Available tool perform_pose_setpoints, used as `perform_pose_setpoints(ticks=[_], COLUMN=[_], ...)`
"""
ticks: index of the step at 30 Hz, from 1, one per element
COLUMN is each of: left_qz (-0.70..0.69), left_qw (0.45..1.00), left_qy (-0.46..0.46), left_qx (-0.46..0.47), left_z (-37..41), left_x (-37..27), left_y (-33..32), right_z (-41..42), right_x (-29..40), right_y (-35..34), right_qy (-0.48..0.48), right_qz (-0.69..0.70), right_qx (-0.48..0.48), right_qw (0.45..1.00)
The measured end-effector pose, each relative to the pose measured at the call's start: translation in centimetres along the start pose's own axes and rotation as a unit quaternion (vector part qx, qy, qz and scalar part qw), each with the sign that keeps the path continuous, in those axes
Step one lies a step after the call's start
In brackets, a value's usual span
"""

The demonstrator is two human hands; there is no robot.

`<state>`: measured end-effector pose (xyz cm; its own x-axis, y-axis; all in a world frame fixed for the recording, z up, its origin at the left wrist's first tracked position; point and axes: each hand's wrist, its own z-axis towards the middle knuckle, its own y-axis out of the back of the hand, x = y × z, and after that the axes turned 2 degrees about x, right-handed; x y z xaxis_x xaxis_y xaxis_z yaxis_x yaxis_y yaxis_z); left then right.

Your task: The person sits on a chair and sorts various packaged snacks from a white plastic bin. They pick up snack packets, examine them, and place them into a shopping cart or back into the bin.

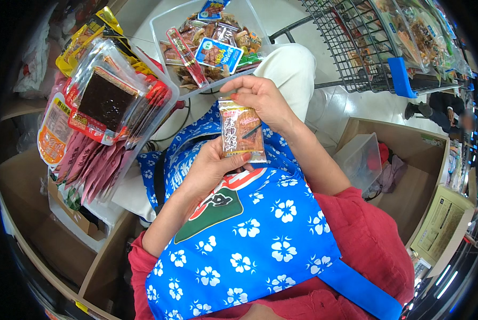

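Note:
My left hand [213,162] grips the lower left part of a small printed snack packet [243,130], its thumb across the lower edge. At the packet's top edge is my right hand [259,96], thumb and bent fingers close together there; whether they pinch the film I cannot tell. The packet lies face up over my blue flowered apron [243,240]. Beyond it stands a clear plastic bin [215,86] of small packaged snacks, with a blue packet [218,55] and a long red packet [187,58] on top.
At left, a clear bin [153,120] holds upright pouches [89,160]. A wire shopping cart [347,52] with bagged goods stands upper right. Wooden compartments [407,192] lie on both sides; the right one holds a clear container [357,164]. A person [443,110] sits farther off at right.

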<state>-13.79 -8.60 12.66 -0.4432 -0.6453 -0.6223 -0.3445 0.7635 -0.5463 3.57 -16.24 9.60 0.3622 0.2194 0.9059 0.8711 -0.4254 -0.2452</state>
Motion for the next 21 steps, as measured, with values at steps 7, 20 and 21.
perform_pose_setpoints(ticks=[7, 20, 21], left_qz=[0.041, 0.072, 0.073], left_qw=[0.999, 0.997, 0.997], left_qy=[-0.011, -0.011, -0.01], left_qx=[0.01, 0.005, 0.003], left_z=[0.07, -0.03, -0.04], left_x=[0.3, 0.41, 0.41], left_y=[-0.1, -0.2, -0.24], right_z=[-0.09, -0.3, -0.34], right_x=[0.14, 0.27, 0.31], right_y=[-0.23, -0.79, -0.83], right_qy=[-0.004, -0.001, -0.002], right_qz=[0.039, 0.061, 0.063], right_qx=[0.013, 0.023, 0.024], right_qw=[0.999, 0.998, 0.998])
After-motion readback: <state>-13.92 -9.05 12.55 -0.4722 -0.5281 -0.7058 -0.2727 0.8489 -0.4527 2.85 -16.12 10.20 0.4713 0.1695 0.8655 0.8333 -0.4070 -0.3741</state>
